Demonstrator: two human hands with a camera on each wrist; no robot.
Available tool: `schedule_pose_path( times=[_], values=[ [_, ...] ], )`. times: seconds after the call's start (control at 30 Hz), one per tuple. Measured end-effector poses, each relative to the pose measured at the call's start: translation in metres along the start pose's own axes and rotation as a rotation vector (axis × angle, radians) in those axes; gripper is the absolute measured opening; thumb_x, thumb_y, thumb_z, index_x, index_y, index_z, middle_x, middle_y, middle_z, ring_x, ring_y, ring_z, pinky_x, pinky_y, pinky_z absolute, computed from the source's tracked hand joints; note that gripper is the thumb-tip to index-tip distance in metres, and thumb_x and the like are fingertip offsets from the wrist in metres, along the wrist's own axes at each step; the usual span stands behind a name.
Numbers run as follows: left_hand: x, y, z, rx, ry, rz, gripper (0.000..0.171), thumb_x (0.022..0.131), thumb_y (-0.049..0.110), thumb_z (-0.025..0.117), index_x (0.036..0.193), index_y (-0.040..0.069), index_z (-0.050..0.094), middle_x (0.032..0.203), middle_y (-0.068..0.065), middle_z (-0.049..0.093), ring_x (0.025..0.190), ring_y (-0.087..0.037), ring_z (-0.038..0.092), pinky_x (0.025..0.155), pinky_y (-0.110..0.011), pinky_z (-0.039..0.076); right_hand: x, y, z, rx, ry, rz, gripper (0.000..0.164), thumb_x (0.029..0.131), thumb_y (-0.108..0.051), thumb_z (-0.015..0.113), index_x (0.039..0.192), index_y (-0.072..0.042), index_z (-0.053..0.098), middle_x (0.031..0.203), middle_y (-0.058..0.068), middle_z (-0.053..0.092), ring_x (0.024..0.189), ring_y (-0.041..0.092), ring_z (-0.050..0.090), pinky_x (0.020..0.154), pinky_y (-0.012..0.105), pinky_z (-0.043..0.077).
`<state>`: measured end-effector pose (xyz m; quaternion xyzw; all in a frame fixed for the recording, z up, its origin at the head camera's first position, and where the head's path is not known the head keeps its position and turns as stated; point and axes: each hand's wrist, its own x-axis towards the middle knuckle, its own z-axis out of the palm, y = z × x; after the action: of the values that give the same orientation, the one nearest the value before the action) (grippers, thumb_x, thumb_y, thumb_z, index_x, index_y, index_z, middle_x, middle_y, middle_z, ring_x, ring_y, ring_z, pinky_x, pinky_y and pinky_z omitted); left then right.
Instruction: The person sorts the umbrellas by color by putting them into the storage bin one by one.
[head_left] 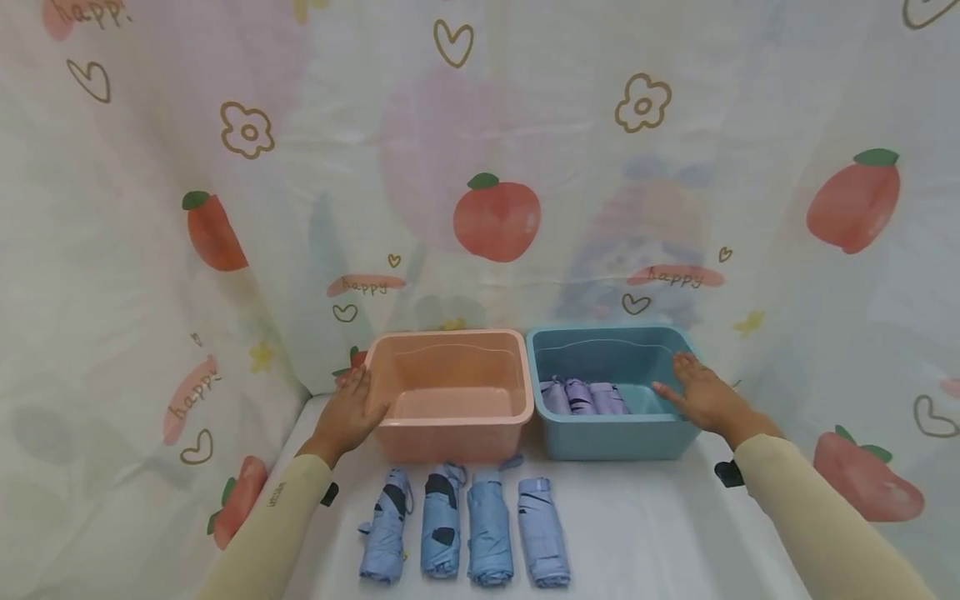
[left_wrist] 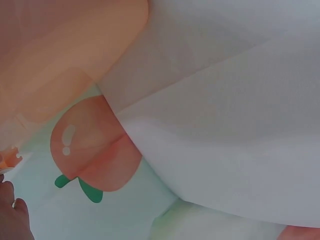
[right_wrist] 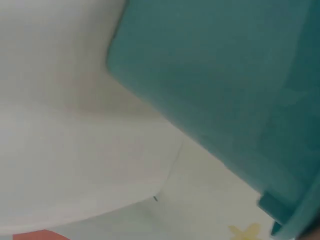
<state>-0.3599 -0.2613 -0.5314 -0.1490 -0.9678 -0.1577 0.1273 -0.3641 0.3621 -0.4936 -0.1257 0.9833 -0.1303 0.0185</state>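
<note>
My left hand [head_left: 347, 418] rests against the left rim of a peach plastic bin [head_left: 453, 442], its fingers extended. At the right rim of a blue plastic bin [head_left: 618, 439], my right hand [head_left: 707, 400] lies with fingers extended and the thumb over the inside. Three purple folded umbrellas [head_left: 580, 397] lie side by side at the left of the blue bin. In front of the bins, several folded umbrellas form a row: a patterned one [head_left: 386, 537] at left, a blue dark-patched one [head_left: 440, 533], a plain blue one [head_left: 490, 533] and a periwinkle one [head_left: 543, 537].
Both bins stand side by side on a white-covered table [head_left: 637, 533]. Directly behind them hangs a printed curtain [head_left: 495, 125] with fruit and hearts, which also closes off the left and right sides.
</note>
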Motion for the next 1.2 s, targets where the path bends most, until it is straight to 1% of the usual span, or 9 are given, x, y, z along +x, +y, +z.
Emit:
schedule_pose_path(
  times=[0.17,0.27,0.37,0.5,0.63,0.83,0.97,1.07,1.2],
  values=[
    [0.001,0.0,0.0,0.0,0.002,0.004,0.078,0.096,0.041,0.053,0.147,-0.012,0.028,0.153,-0.027,0.025,0.142,-0.041,0.023,0.112,-0.055,0.022,-0.001,0.002,0.007,-0.038,0.018,-0.027,0.093,0.099,-0.06,0.037,0.147,0.016,0.014,0.153,0.035,0.012,0.142,0.05,0.005,0.11,0.063,0.003],
    [-0.004,-0.001,0.0,-0.01,-0.007,0.003,0.078,0.097,0.043,0.051,0.146,-0.013,0.028,0.154,-0.026,0.026,0.142,-0.04,0.022,0.112,-0.054,0.021,-0.002,0.003,0.009,-0.062,0.012,-0.03,0.095,0.098,-0.062,0.036,0.148,0.015,0.014,0.154,0.035,0.012,0.142,0.049,0.005,0.11,0.063,0.002],
    [-0.007,-0.002,0.0,-0.011,-0.002,0.025,0.078,0.097,0.044,0.05,0.145,-0.014,0.029,0.153,-0.027,0.027,0.141,-0.041,0.024,0.111,-0.055,0.023,-0.003,0.003,0.009,-0.073,0.017,-0.02,0.096,0.098,-0.062,0.035,0.147,0.017,0.014,0.153,0.036,0.012,0.141,0.05,0.007,0.11,0.064,0.002],
    [-0.006,-0.003,0.002,-0.009,0.04,0.051,0.077,0.097,0.042,0.052,0.144,-0.015,0.031,0.151,-0.028,0.029,0.14,-0.043,0.026,0.11,-0.056,0.024,-0.004,0.003,0.009,-0.049,0.039,0.015,0.099,0.098,-0.063,0.034,0.145,0.021,0.01,0.151,0.04,0.005,0.14,0.053,0.002,0.11,0.063,0.002],
    [-0.003,-0.004,0.003,-0.007,0.071,0.055,0.075,0.097,0.041,0.052,0.143,-0.015,0.033,0.15,-0.029,0.031,0.139,-0.044,0.028,0.109,-0.057,0.025,-0.004,0.003,0.012,-0.045,0.062,0.041,0.103,0.097,-0.065,0.033,0.143,0.023,0.005,0.15,0.042,0.001,0.139,0.054,-0.002,0.11,0.063,0.001],
    [-0.004,0.0,0.004,-0.012,0.042,0.054,0.075,0.096,0.04,0.052,0.143,-0.016,0.033,0.15,-0.03,0.03,0.138,-0.043,0.029,0.109,-0.057,0.024,-0.01,0.005,0.012,-0.06,0.063,0.05,0.104,0.096,-0.065,0.034,0.142,0.025,0.008,0.149,0.043,0.004,0.138,0.055,0.001,0.109,0.064,0.005],
    [0.001,0.002,-0.001,0.011,0.035,0.069,0.075,0.095,0.038,0.055,0.142,-0.017,0.032,0.149,-0.031,0.03,0.138,-0.044,0.028,0.11,-0.056,0.024,-0.011,0.004,0.01,-0.039,0.077,0.055,0.102,0.097,-0.064,0.033,0.142,0.024,0.007,0.15,0.043,0.003,0.139,0.054,0.0,0.11,0.064,0.004],
    [0.003,0.001,-0.005,0.055,0.007,0.05,0.077,0.096,0.04,0.053,0.144,-0.016,0.03,0.151,-0.03,0.029,0.139,-0.043,0.027,0.11,-0.055,0.026,-0.008,0.004,0.013,-0.022,0.081,0.059,0.102,0.098,-0.064,0.031,0.143,0.023,0.005,0.15,0.041,0.001,0.14,0.053,-0.001,0.11,0.062,0.002],
    [0.0,-0.001,-0.006,0.09,-0.045,0.002,0.079,0.098,0.046,0.049,0.145,-0.014,0.029,0.152,-0.028,0.028,0.14,-0.041,0.026,0.11,-0.053,0.027,-0.006,0.002,0.017,-0.024,0.084,0.06,0.103,0.097,-0.065,0.031,0.143,0.023,0.006,0.151,0.041,0.001,0.14,0.053,0.0,0.111,0.061,0.002]
  ],
)
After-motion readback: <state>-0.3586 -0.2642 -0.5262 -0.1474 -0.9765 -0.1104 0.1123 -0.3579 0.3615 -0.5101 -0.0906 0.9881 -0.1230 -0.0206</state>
